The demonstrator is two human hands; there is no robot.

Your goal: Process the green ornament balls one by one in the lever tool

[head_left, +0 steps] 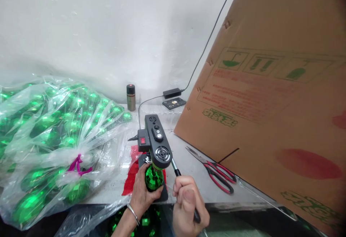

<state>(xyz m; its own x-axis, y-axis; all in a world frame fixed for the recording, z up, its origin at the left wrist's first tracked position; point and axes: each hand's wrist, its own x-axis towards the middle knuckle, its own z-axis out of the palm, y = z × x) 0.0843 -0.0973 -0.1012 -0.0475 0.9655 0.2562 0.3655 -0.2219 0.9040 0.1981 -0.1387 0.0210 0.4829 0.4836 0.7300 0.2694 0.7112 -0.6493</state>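
Observation:
My left hand (141, 191), with a silver bangle at the wrist, is wrapped round a shiny green faceted bauble (154, 178). The bauble is upright, its top right under the round front end of a small black machine (157, 140) with a red switch. Whether the two touch cannot be made out. To the right of the machine, my right hand (190, 205) is closed round the black handle of a metal-shafted lever (177, 172). Where the lever joins the machine is hidden. Under the machine's base lies a red cloth (129, 183).
A clear plastic bag (102, 157) of green baubles, with a magenta tie, fills the left. Red-handled scissors (216, 175) lie right, beside a big cardboard box (259, 96). Behind are a capped can (131, 98), a power adapter (172, 92) and a phone (174, 103).

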